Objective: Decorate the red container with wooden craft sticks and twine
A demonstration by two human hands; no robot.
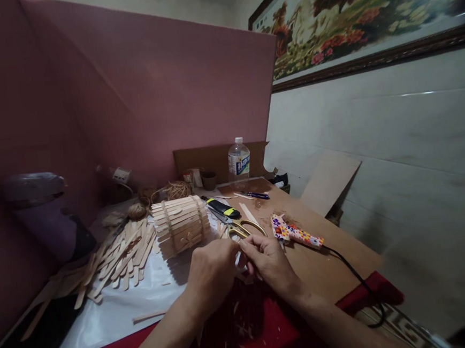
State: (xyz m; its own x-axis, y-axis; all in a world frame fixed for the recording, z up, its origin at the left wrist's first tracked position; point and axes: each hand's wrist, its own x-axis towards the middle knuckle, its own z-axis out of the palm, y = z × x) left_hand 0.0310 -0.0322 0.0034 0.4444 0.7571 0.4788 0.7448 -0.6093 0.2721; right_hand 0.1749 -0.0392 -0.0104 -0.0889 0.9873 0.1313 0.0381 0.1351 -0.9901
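My left hand (213,272) and my right hand (268,261) meet at the fingertips over the table's front edge. Both have their fingers pinched together, around something small and pale that I cannot make out. Just beyond them lie gold-handled scissors (237,228), beside a black and yellow utility knife (224,208). A barrel shape made of wooden sticks (180,223), bound with twine, rests on its side to the left of the scissors. On the right is a flower-patterned glue gun (297,233) with a black cord.
Loose wooden sticks (122,255) are piled on a white sheet (107,323) at the left. A plastic bottle (239,163), a small pot (208,180) and twine (177,189) stand at the back. A dark blue tool (258,195) lies on the brown board (331,257).
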